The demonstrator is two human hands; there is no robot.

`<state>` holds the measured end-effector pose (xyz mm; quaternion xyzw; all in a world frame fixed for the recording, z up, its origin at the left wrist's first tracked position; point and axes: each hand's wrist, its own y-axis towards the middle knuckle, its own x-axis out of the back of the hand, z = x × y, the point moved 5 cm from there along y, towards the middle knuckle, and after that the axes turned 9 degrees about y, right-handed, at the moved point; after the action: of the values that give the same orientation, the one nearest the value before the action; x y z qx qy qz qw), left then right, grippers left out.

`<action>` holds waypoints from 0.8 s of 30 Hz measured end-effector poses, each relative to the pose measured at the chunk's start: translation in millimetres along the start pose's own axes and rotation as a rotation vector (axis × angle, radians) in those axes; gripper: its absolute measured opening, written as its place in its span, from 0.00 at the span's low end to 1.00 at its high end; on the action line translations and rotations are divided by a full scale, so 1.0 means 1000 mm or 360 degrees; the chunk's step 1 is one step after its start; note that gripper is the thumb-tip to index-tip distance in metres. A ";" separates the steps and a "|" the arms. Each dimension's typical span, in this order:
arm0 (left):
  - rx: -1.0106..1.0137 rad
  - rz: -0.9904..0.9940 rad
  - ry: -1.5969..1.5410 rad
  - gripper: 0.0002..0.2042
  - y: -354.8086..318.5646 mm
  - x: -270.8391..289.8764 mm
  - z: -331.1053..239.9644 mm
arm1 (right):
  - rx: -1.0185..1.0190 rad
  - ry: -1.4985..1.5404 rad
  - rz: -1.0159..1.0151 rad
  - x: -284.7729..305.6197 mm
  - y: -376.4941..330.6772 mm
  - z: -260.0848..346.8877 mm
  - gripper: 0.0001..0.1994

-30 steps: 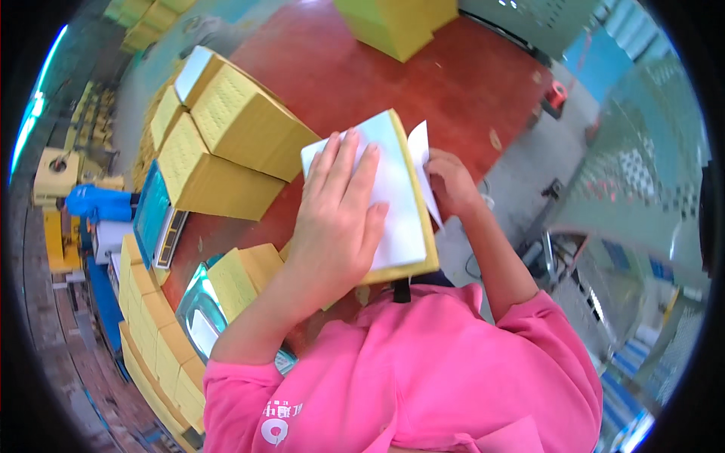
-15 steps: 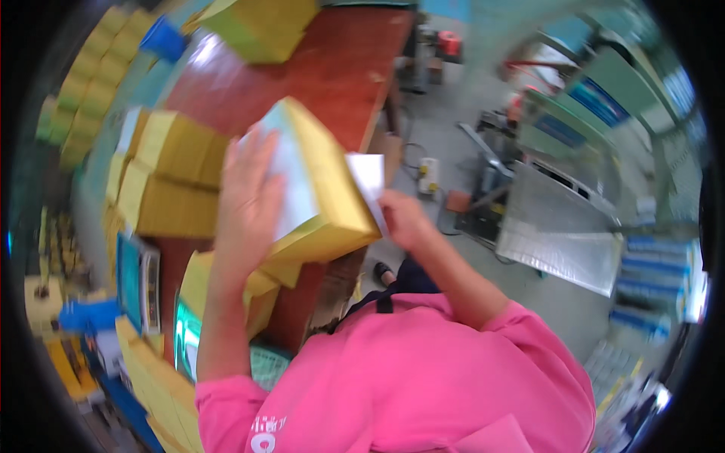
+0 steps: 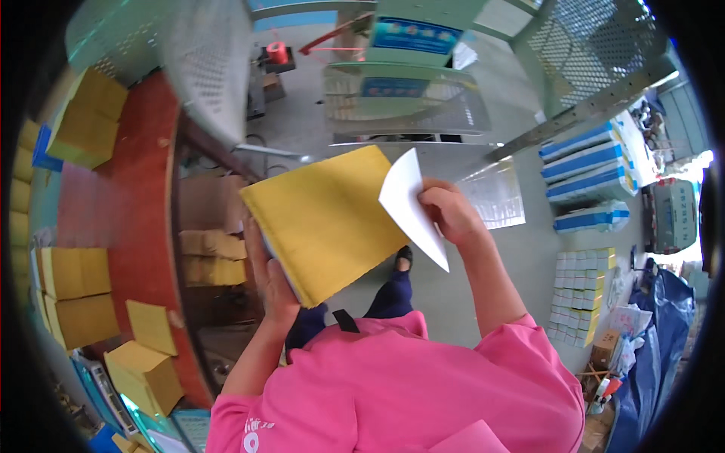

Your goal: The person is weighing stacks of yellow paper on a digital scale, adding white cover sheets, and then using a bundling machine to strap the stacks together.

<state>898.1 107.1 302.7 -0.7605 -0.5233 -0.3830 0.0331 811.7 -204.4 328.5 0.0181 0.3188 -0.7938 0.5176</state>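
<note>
A thick yellow paper stack (image 3: 325,219) is held up in front of my body, tilted, with its broad yellow face toward me. My left hand (image 3: 273,291) grips its left edge from the side and below; some of those fingers are hidden behind the stack. My right hand (image 3: 451,211) pinches a white sheet (image 3: 414,208) by its right edge. The sheet curves slightly and stands at the right side of the stack, overlapping its edge. Whether the sheet is attached to the stack I cannot tell.
On my left runs a red-brown table (image 3: 143,196) bearing several yellow stacks (image 3: 75,272). Ahead is a machine with a perforated metal guard (image 3: 596,60). Blue-and-white packs (image 3: 589,177), small bundled blocks (image 3: 580,294) and a blue tarp (image 3: 672,317) lie at right.
I have turned right, away from the table, carrying the stack. Its broad yellow face now shows instead of its edge, and the white sheet stands out further at its right.
</note>
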 end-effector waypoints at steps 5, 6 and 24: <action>-0.0096 -0.0094 -0.0441 0.29 0.055 -0.173 -0.075 | -0.0084 0.0040 -0.0231 0.188 0.003 0.030 0.12; -0.0109 -0.0057 -0.0446 0.29 0.056 -0.202 -0.077 | -0.0102 -0.0040 -0.0199 0.223 0.014 0.028 0.13; 0.0547 0.0482 -0.0419 0.27 0.039 -0.236 -0.082 | -0.0419 0.0295 -0.0092 0.330 0.072 -0.023 0.15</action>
<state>848.3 -129.2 228.5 -0.8566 -0.4608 -0.1770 0.1503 711.3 -478.7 156.6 0.0141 0.4668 -0.7546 0.4609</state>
